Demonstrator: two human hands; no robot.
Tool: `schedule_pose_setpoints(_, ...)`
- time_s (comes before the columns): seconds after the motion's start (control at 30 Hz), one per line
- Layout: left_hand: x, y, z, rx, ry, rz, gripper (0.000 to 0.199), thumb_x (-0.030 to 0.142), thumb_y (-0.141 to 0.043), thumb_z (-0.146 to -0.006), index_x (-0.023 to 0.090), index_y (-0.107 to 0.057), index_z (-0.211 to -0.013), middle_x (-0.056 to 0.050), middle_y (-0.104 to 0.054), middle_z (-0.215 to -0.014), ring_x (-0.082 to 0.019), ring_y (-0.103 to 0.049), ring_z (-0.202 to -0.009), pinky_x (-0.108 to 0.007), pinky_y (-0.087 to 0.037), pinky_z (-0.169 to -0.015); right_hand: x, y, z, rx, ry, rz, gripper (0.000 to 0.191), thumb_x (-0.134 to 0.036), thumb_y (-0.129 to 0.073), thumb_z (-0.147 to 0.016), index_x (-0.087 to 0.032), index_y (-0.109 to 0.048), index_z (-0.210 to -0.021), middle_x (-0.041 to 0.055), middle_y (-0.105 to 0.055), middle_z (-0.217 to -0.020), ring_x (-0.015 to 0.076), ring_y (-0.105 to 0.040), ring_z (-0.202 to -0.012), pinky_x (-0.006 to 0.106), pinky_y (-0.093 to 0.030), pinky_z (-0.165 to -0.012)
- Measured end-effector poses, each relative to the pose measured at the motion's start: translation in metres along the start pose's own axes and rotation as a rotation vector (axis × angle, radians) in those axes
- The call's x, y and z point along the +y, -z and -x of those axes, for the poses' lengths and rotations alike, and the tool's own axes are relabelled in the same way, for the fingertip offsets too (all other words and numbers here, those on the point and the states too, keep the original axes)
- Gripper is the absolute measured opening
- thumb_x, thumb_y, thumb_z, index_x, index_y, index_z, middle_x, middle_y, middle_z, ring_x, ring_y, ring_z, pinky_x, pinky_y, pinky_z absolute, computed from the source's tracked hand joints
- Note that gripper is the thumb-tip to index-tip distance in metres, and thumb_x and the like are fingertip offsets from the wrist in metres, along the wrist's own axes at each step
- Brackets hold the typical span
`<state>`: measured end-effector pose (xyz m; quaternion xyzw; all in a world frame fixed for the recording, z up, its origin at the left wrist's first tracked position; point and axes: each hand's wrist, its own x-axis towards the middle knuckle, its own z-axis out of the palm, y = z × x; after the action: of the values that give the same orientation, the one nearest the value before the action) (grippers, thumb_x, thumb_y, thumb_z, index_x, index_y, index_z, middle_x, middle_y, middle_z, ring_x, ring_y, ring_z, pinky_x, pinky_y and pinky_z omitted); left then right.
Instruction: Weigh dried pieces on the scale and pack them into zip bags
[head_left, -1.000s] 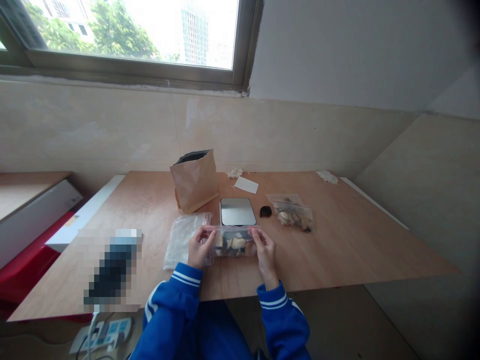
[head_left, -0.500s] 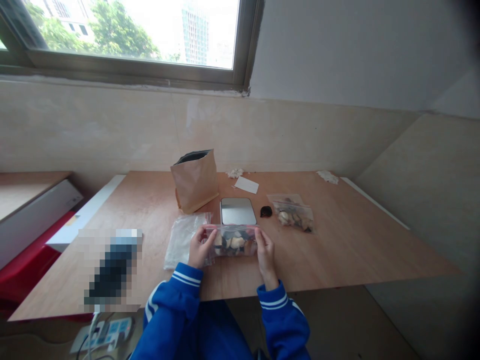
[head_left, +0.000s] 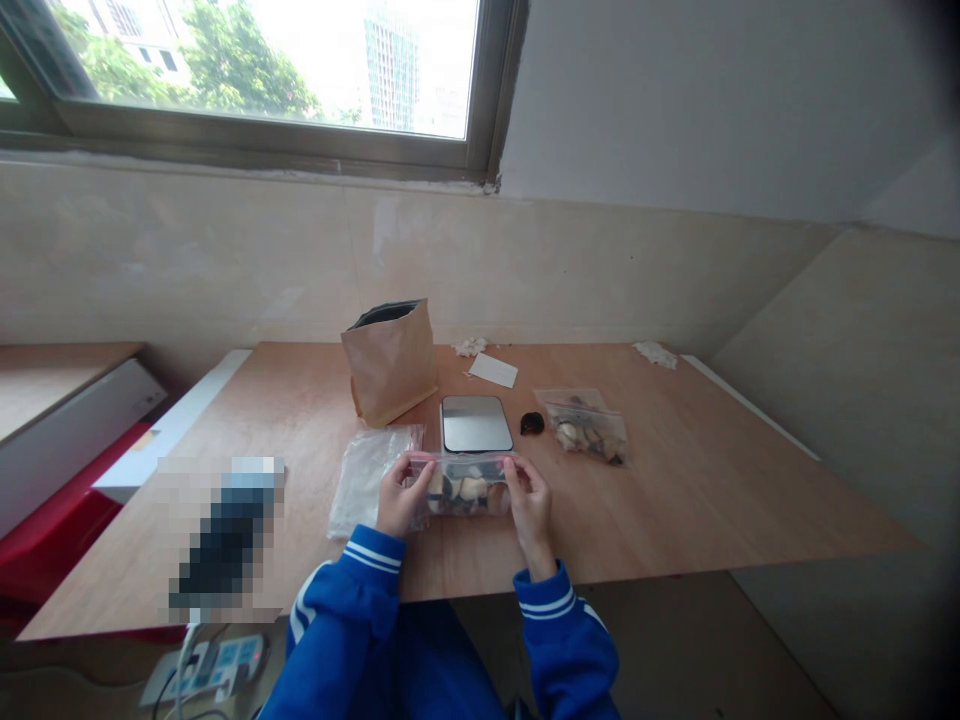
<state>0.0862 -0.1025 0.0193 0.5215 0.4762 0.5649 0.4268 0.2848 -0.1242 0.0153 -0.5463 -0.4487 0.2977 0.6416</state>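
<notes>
**Tabletop** of pale plywood, seen from my head, my blue sleeves entering at its near edge. Ahead and left of my hands, a kraft bag stands upright with its dark-lined mouth open. Against the outer side of my left hand lies a flat clear bag.

Between my hands, a zip bag holds pale and dark pieces whose kind I cannot tell. Its long axis runs left to right across my body, with the seal on the far side. My left hand closes on its left end and my right hand on its right end, fingers curled over, so neither hand is nearer.

Just beyond the zip bag sits a flat scale. Farther right lies a second zip bag, with a dark lump between it and the scale. Behind these lie a paper slip and a tissue scrap.
</notes>
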Motion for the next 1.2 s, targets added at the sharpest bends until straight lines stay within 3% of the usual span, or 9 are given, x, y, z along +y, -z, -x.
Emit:
schedule_pose_setpoints(0.23, 0.000, -0.001, -0.001, -0.019, 0.013, 0.008, 0.032, 0.044, -0.070, -0.076, 0.014, -0.070, -0.087, -0.006, -0.071, -0.082, -0.017, -0.063, -0.076, -0.026, -0.048, -0.070, 0.005, -0.001, 0.000, 0.017, -0.008, 0.028, 0.035, -0.049, -0.060, -0.084, -0.016, -0.069, -0.088, 0.0083, -0.072, -0.088, 0.0214, -0.067, -0.083, 0.031, -0.051, -0.074)
schedule_pose_setpoints(0.47, 0.001, -0.002, -0.001, -0.081, 0.016, 0.035, 0.030, 0.042, -0.070, -0.077, 0.014, -0.072, -0.089, -0.008, -0.072, -0.089, -0.020, -0.066, -0.084, -0.028, -0.051, -0.077, -0.006, -0.004, 0.001, -0.087, -0.027, -0.036, 0.030, -0.045, -0.067, -0.080, -0.017, -0.070, -0.087, 0.0076, -0.073, -0.087, 0.0210, -0.067, -0.081, 0.031, -0.052, -0.073)
schedule_pose_setpoints(0.77, 0.006, -0.004, 0.000, -0.032, 0.061, 0.062, 0.031, 0.042, -0.074, -0.072, 0.013, -0.073, -0.082, -0.007, -0.073, -0.080, -0.018, -0.067, -0.075, -0.026, -0.051, -0.070, -0.009, -0.003, 0.001, -0.067, 0.039, 0.026, 0.028, -0.043, -0.065, -0.082, -0.016, -0.071, -0.088, 0.0071, -0.072, -0.088, 0.0200, -0.066, -0.081, 0.030, -0.051, -0.073)
schedule_pose_setpoints(0.93, 0.006, -0.004, -0.001, -0.015, 0.088, 0.097, 0.031, 0.042, -0.075, -0.070, 0.013, -0.074, -0.082, -0.007, -0.074, -0.082, -0.019, -0.068, -0.076, -0.027, -0.052, -0.070, -0.009, -0.004, 0.001, -0.090, -0.014, -0.005, 0.030, -0.045, -0.066, -0.081, -0.016, -0.071, -0.087, 0.0070, -0.073, -0.083, 0.0200, -0.067, -0.077, 0.030, -0.053, -0.070)
schedule_pose_setpoints(1.2, 0.008, -0.004, -0.002, -0.109, 0.164, 0.100, 0.034, 0.043, -0.076, -0.069, 0.012, -0.076, -0.085, -0.009, -0.075, -0.083, -0.022, -0.069, -0.079, -0.030, -0.054, -0.073, -0.012, -0.010, 0.004, -0.173, 0.009, -0.051, 0.022, -0.040, -0.070, -0.079, -0.018, -0.073, -0.083, 0.0051, -0.073, -0.084, 0.0199, -0.068, -0.082, 0.032, -0.055, -0.077)
